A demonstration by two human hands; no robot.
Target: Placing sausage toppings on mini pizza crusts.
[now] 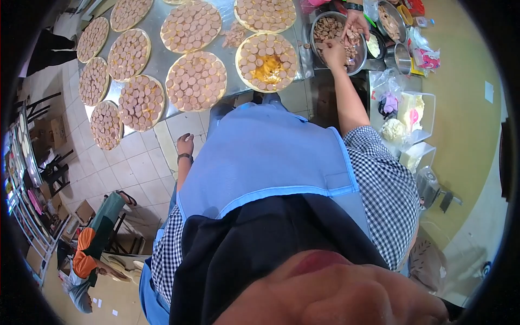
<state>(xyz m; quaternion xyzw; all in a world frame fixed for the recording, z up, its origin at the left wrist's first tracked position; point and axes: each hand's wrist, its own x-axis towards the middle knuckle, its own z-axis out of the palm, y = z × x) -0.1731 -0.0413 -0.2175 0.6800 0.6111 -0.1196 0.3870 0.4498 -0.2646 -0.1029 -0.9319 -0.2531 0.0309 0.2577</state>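
Observation:
My right hand (334,53) is over a steel bowl (362,61) of round sausage slices (328,27), its fingertips at the slices; whether they pinch one is unclear. My left hand (185,144) hangs beside my blue apron, away from the table, with loosely curled fingers and a dark band at the wrist; nothing shows in it. Nearest to me on the metal table (237,79), a round dough base (267,62) has slices around its rim and brown-yellow sauce bare in its middle. Several other round bases (196,81) are covered with slices.
A co-worker's hand (354,30) holds slices over the same bowl. Loose slices (235,35) lie between bases. At right stand a bowl of white shreds (373,45), a steel pot (402,59) and clear tubs (427,115). Another person (87,254) works at the lower left.

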